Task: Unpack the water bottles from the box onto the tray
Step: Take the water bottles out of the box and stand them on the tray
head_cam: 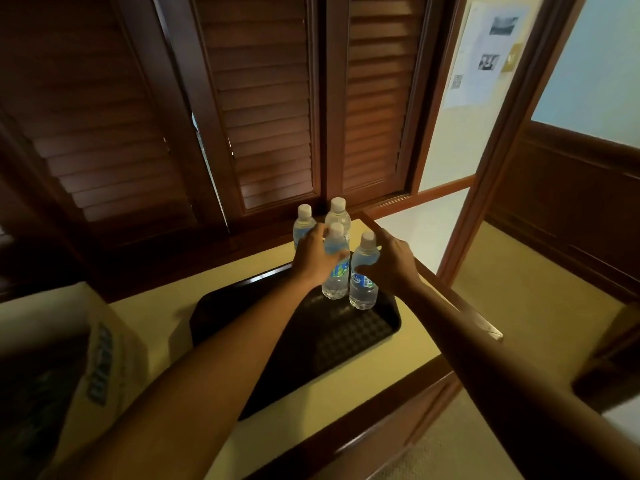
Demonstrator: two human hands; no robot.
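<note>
A black tray (349,336) lies on a yellow table top. Several clear water bottles with white caps and blue labels stand upright at its far end. My left hand (313,259) is wrapped around the front left bottle (335,282), which stands on the tray. My right hand (393,263) grips the front right bottle (363,289), also standing on the tray. Two more bottles, one at the back left (303,223) and one at the back (337,211), stand behind them. The cardboard box (69,368) is at the lower left, its inside dark.
The yellow table (166,317) has a dark wooden edge. Brown louvred shutters (263,109) close off the back just behind the bottles. A wooden door frame (491,161) and carpeted floor lie to the right. The near half of the tray holds nothing.
</note>
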